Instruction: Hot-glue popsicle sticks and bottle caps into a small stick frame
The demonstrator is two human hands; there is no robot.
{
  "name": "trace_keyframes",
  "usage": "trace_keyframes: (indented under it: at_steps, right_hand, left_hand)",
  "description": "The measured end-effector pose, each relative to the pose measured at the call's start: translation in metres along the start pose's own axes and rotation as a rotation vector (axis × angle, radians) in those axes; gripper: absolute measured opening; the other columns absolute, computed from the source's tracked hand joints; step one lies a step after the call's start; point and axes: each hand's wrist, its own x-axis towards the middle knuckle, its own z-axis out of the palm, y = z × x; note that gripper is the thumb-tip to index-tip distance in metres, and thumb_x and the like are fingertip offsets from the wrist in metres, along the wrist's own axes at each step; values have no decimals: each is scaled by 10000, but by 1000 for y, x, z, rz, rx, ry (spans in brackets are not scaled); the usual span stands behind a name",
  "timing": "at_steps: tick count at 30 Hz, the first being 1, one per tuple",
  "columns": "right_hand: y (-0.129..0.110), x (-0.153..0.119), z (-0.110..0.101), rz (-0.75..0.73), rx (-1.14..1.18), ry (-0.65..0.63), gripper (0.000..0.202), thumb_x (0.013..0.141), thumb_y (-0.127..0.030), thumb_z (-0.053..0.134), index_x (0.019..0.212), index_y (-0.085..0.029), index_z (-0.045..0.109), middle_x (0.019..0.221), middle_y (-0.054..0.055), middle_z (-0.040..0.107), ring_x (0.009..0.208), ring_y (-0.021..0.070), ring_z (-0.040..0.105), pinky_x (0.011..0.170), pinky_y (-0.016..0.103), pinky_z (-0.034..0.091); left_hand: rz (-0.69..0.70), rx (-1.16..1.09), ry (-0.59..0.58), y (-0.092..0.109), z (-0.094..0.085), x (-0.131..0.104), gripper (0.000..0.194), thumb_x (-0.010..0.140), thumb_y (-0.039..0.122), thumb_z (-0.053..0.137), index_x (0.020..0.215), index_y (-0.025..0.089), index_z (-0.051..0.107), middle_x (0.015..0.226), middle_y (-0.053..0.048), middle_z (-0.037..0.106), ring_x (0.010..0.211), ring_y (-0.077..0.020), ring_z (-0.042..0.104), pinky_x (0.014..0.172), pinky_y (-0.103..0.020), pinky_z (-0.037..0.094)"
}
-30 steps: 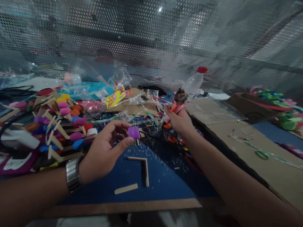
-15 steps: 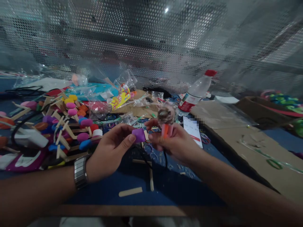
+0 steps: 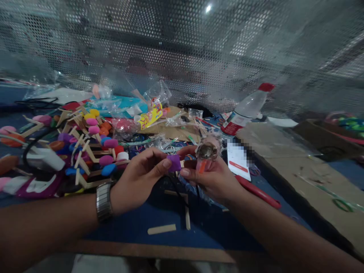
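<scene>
A small purple piece (image 3: 174,162), with a short end of pale wood at its right side, is pinched between thumb and fingers of my left hand (image 3: 139,178). My right hand (image 3: 214,178) is closed around a pinkish-orange tool (image 3: 202,167) whose rounded end (image 3: 209,149) is crusted grey-brown; its exact kind is unclear. Right fingertips come close to the purple piece; whether they touch it is hard to make out. Below both hands, craft sticks (image 3: 161,229) lie on the blue tabletop (image 3: 127,231). A dark cord hangs beneath the hands.
At left sits a heap of craft sticks with colourful rounded pieces (image 3: 106,160). Behind are a yellow packet (image 3: 150,116), plastic wrappers and a red-capped bottle (image 3: 241,110). A phone (image 3: 238,161), a red curved object (image 3: 258,192) and cardboard (image 3: 307,178) lie to the right.
The view has shifted, so most things appear farther right. Both hands keep their holds, and the crusted end of the tool is turned more toward me. The red curved object now shows beside my right forearm.
</scene>
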Motion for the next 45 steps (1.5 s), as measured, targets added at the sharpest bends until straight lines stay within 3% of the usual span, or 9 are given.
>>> trace_keyframes:
  at_steps: [6, 15, 18, 23, 34, 39, 45]
  right_hand:
    - [-1, -1, 2, -14, 9, 9, 456, 548, -341, 952, 899, -189, 704, 695, -22, 641, 519, 86, 507, 421, 202, 405]
    - [3, -5, 4, -42, 6, 9, 415, 514, -315, 967, 793, -193, 685, 649, -33, 615, 535, 97, 506, 467, 223, 424]
    - [4, -5, 4, -5, 3, 37, 421, 506, -356, 967, 726, -181, 653, 603, -33, 600, 489, 89, 480, 437, 224, 417]
    - [5, -6, 3, -2, 24, 100, 467, 493, -387, 966, 773, -178, 656, 658, -19, 628, 503, 88, 486, 444, 226, 431]
    - [2, -7, 3, -25, 24, 98, 405, 487, -304, 969, 705, -176, 652, 605, -34, 618, 466, 79, 485, 413, 208, 422]
    - [5, -9, 3, -10, -1, 117, 397, 502, -335, 956, 670, -183, 630, 583, -37, 599, 462, 84, 476, 418, 222, 442]
    - [8, -11, 1, -53, -38, 100, 343, 563, -308, 923, 784, -181, 694, 670, -18, 641, 484, 81, 471, 423, 217, 428]
  left_hand:
    - [-61, -83, -5, -1, 1, 1, 419, 735, 483, 838, 825, 136, 621, 745, 7, 633, 683, -109, 539, 635, -230, 424]
    - [-14, 14, -16, -6, -1, 1, 423, 769, 536, 792, 801, 151, 622, 721, 6, 615, 667, -119, 521, 629, -253, 410]
    - [-18, 43, -27, -7, -1, -1, 389, 826, 514, 748, 911, 160, 612, 781, -2, 618, 715, -129, 544, 662, -260, 433]
    - [73, 197, -65, -8, -2, -6, 347, 865, 333, 728, 1133, 179, 570, 1000, -62, 640, 871, -175, 602, 739, -293, 493]
    - [74, 230, -82, -4, -2, -7, 291, 864, 277, 710, 1107, 174, 587, 1006, -73, 661, 909, -181, 629, 791, -302, 529]
    - [101, 263, -99, -3, -2, -8, 299, 861, 257, 716, 1125, 166, 608, 1016, -80, 693, 929, -190, 655, 824, -320, 541]
    - [90, 278, -82, -1, -1, -7, 308, 842, 263, 735, 1102, 137, 629, 1015, -93, 709, 919, -192, 678, 814, -311, 551]
